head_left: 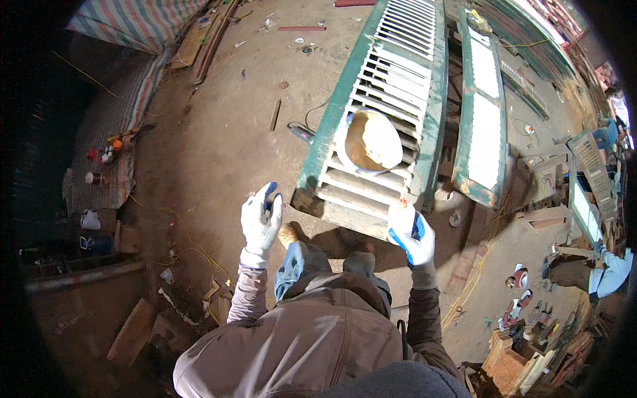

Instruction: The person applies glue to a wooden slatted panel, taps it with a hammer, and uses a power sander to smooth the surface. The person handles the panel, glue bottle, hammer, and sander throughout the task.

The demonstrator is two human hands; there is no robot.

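Both my hands wear white gloves with blue palms. My left hand (261, 215) is raised in front of me, fingers apart, with nothing visible in it. My right hand (418, 242) is closed around a small white squeeze bottle (401, 215) with a reddish tip pointing away from me. The bottle is over the near end of a long green louvred shutter (332, 142) with pale slats. On those slats sits a round whitish tub (361, 142), brownish inside; what it holds is washed out by glare.
A second green-framed shutter (463, 132) lies to the right. Yellow cords (479, 268) trail over the floor on both sides. A co-worker in light blue (610, 273) is at the far right, near more shutters. Wood pieces (511, 361) are stacked at lower right; a striped tarp (136, 23) hangs upper left.
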